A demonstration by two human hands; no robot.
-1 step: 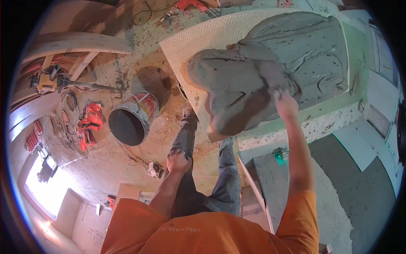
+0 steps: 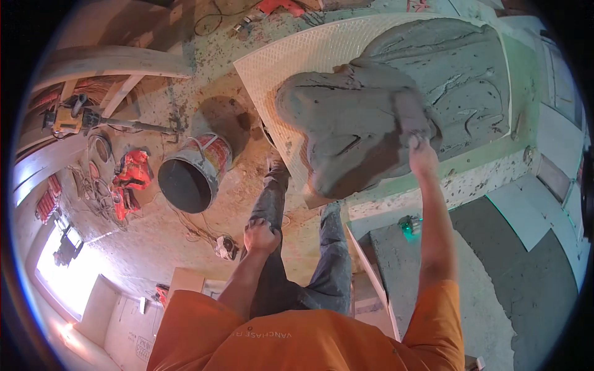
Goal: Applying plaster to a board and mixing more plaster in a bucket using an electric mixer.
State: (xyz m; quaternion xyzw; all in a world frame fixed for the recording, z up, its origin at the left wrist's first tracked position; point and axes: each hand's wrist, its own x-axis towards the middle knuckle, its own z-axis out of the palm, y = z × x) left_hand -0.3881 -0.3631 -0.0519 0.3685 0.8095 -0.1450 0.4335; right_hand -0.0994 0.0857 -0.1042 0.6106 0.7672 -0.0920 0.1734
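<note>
My right hand (image 2: 423, 156) is closed round the handle of a trowel (image 2: 409, 110). Its mortar-coated blade lies over a thick bed of wet grey mortar (image 2: 352, 123) and is smeared by motion. The mortar is ridged and pitted, and covers much of a pale panel with a waffle-patterned face (image 2: 291, 49); that pattern shows bare along the panel's left and far edges. On my left knee rests my left hand (image 2: 262, 236), curled into a fist with nothing seen in it.
Left of my legs a bucket (image 2: 189, 179) lies tilted on the dirty floor. Beyond it are red bags (image 2: 133, 170) and a yellow long-shafted power tool (image 2: 77, 120). A red power tool (image 2: 278, 7) lies past the panel. Stacked boards (image 2: 526, 210) stand at right.
My right hand and the trowel have shifted slightly to the right and a little nearer to me. My left hand stays on the knee.
</note>
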